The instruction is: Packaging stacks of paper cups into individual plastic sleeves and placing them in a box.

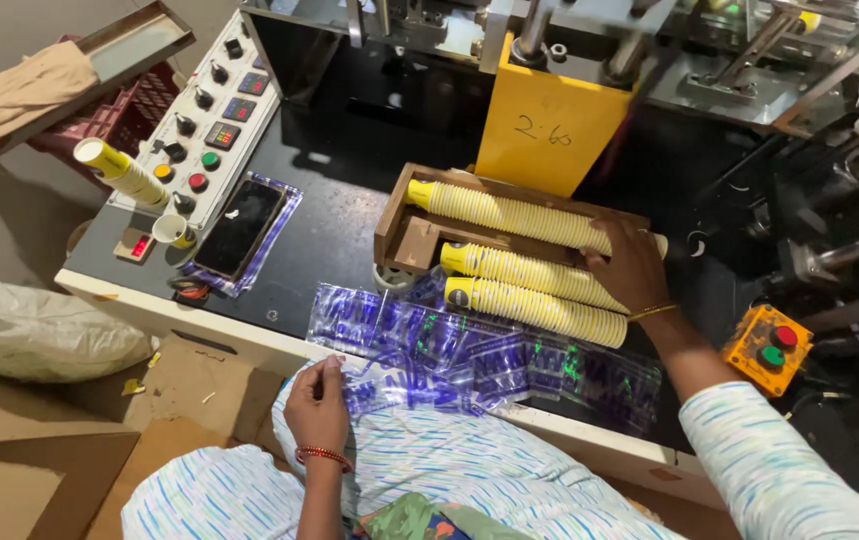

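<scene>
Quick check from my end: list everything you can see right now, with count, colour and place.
stacks of paper cups: three, yellow, lying in and beside the wooden tray
wooden tray: one, brown, on the black machine top
plastic sleeves: a pile, clear with blue print, at the front edge
control panel: one, white with knobs, left
phone: one, black, below the panel
button box: one, orange, right
left hand: pinching a plastic sleeve
right hand: resting on the cup stacks
</scene>
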